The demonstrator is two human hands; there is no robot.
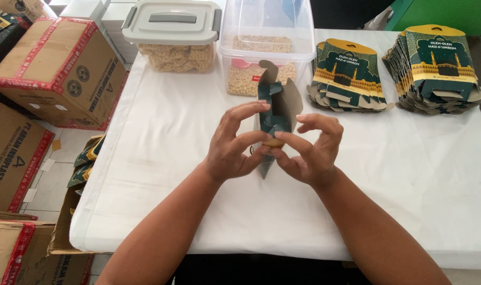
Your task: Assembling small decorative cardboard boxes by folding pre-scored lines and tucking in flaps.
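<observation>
Both hands meet at frame centre over the white-covered bench [161,137]. The left hand [235,145] and right hand [311,150] are both grasping a small dark green carton [274,113], half-formed, held upright above the cloth with its top flaps open and its lower end pinched between the fingertips. Thumbs and forefingers press at the carton's lower middle, where a tan flap shows.

Risks, judged from this pose:
- Grip is fingertip-only, so too much squeeze likely creases the thin card or buckles a side panel.
- A flap pushed in at an angle may miss its slot and tear at the fold.
- Open top flaps stand loose and could bend if a hand shifts upward.
- If one hand lets go, the carton probably springs flat or drops onto the cloth.

Upper middle of frame: an open clear tub [267,47] of pale round pieces sits just behind the carton, so a backward knock could nudge it. A lidded grey-top tub [172,34] sits to its left. Two stacks of flat printed cartons [348,76] [441,68] fan out at upper right, loosely piled, so a sweep of the right arm could scatter them. Cardboard boxes [55,68] stand at left, off the bench.
</observation>
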